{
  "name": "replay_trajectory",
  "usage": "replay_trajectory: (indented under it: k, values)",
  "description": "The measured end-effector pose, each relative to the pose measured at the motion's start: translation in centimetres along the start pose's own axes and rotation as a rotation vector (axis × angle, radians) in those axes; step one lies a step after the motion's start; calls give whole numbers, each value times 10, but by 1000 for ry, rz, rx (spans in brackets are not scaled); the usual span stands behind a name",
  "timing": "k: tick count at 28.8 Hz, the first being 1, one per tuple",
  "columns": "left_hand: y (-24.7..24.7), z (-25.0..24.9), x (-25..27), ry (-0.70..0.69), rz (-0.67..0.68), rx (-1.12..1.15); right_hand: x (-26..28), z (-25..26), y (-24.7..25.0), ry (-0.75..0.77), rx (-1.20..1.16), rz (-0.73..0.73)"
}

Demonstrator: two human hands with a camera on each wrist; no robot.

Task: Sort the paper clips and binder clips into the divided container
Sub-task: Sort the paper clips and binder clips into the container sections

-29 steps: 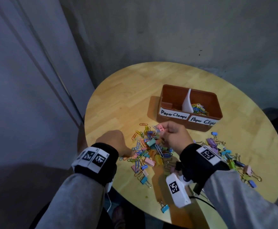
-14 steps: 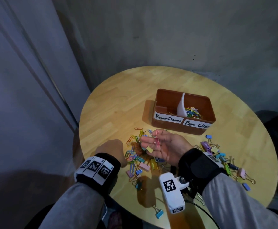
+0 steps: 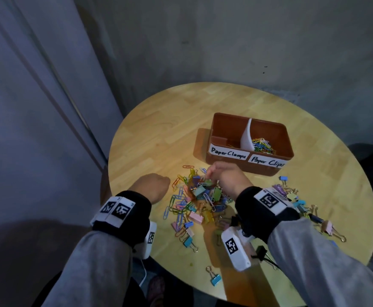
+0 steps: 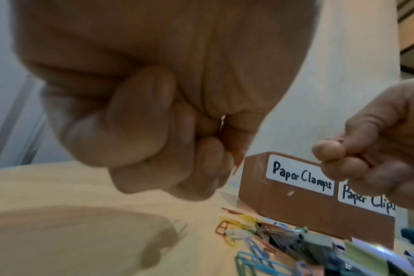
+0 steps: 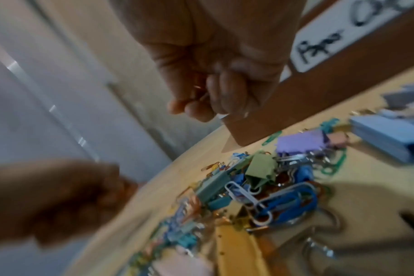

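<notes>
A brown divided container (image 3: 267, 124) stands on the round wooden table (image 3: 159, 134), labelled "Paper Clamps" on the left and "Paper Clips" on the right. Coloured paper clips (image 3: 262, 146) lie in the right compartment, beside a white divider (image 3: 246, 136). A mixed pile of paper clips and binder clips (image 3: 201, 196) lies in front of it. My right hand (image 3: 212, 175) hovers over the pile's far edge, fingers curled round a pink paper clip (image 5: 198, 89). My left hand (image 3: 152, 187) is a closed fist left of the pile; thin clip ends poke out between its fingers (image 4: 177, 149).
More binder clips (image 3: 292, 196) are scattered to the right of my right wrist. One blue binder clip (image 3: 215, 279) lies alone near the table's front edge. A grey wall and a pale door or curtain stand close behind and to the left of the table.
My right hand was palm up showing a pink paper clip; it has turned palm down and closed over the pile's far edge. The left fist has barely moved.
</notes>
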State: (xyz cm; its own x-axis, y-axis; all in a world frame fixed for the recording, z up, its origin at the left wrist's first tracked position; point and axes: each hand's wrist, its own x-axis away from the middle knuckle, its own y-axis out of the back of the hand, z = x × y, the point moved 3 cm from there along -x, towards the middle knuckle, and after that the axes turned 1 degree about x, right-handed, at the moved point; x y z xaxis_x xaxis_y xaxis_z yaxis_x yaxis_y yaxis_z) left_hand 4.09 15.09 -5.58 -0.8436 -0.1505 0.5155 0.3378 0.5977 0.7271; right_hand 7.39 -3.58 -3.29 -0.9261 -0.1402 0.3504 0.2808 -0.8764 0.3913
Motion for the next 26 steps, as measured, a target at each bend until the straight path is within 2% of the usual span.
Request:
replay_trajectory:
  k: [2,5,7,9,15,20,23,26]
  values:
    - [2,1,-3,0,-49,113,-3,4,-11,131,379,55]
    - [2,1,-4,-63,-87,146,3,14,-30,351,1025,293]
    - [2,3,-4,-85,-106,213,4,17,-38,427,1246,430]
    - [4,7,-5,-79,-123,279,2,19,-43,481,1335,477]
    - [6,10,-7,-46,-115,225,3,15,-59,602,1447,501]
    - [3,11,-10,-72,-95,98,-3,7,-62,630,1366,457]
    - [2,10,-9,-77,-72,46,-5,2,-50,547,1128,343]
    - [0,13,-8,-65,-47,-45,-8,-6,-30,356,719,183]
